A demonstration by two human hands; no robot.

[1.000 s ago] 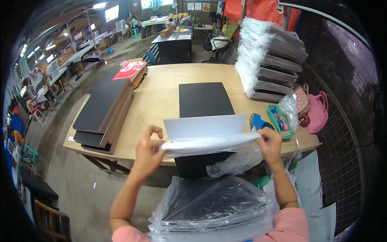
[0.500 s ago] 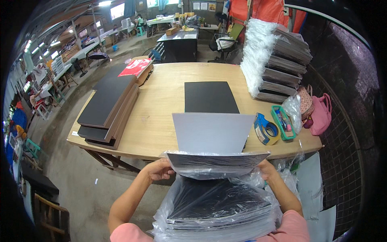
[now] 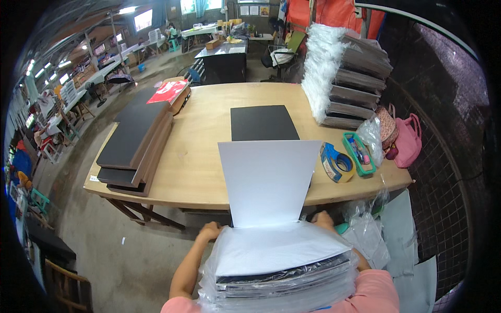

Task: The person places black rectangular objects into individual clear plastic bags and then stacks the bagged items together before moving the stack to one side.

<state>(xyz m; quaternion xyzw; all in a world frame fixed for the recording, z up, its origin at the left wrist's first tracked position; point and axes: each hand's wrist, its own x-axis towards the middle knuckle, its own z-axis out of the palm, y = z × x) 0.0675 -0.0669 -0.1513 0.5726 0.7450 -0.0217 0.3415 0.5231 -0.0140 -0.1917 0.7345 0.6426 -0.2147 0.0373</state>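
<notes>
A pale panel (image 3: pixel 269 182) stands upright against the table's near edge. Its lower edge meets a pale panel in a clear plastic sleeve (image 3: pixel 276 248), which lies on a stack of plastic-wrapped dark boards (image 3: pixel 284 297) close to my body. My left hand (image 3: pixel 211 230) is closed at the sleeve's far left corner, beside the fold. Across from it, my right hand (image 3: pixel 324 219) is curled at the far right corner, its fingers partly hidden. Behind the upright panel, a black board (image 3: pixel 266 123) lies flat on the table.
Brown-edged dark boards (image 3: pixel 133 135) are stacked on the wooden table's (image 3: pixel 209 104) left side. To the right are a tape dispenser (image 3: pixel 336 163), a green basket (image 3: pixel 359 154) of small items, a pink bag (image 3: pixel 408 141) and a tall pile of plastic-wrapped boards (image 3: pixel 355 78).
The sleeved panel came down from its tilted position onto the stack, its pale side now showing upward. Both hands moved lower, and more of the upright panel is visible.
</notes>
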